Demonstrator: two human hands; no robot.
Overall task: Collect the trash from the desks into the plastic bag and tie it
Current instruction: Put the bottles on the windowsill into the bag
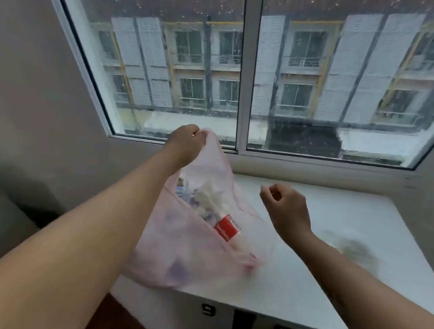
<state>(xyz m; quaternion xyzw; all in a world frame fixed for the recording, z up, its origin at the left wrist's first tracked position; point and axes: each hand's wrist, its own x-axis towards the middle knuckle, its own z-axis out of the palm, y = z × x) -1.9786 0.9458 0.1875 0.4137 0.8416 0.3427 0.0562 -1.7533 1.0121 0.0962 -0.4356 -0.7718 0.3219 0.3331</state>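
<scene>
A thin pink plastic bag (179, 258) rests on the left part of the white desk (333, 237) under the window. My left hand (187, 141) grips the bag's top edge and holds it up. Inside the bag lie crumpled white paper (209, 197) and a red-labelled wrapper (226, 228). My right hand (283, 209) hovers to the right of the bag's mouth with its fingers curled, and it holds nothing that I can see.
A large window (247, 69) stands right behind the desk. A blurred greyish smear (353, 249) lies on the desk to the right. Drawer fronts with dark handles (208, 310) sit below the desk's front edge. A grey wall is at the left.
</scene>
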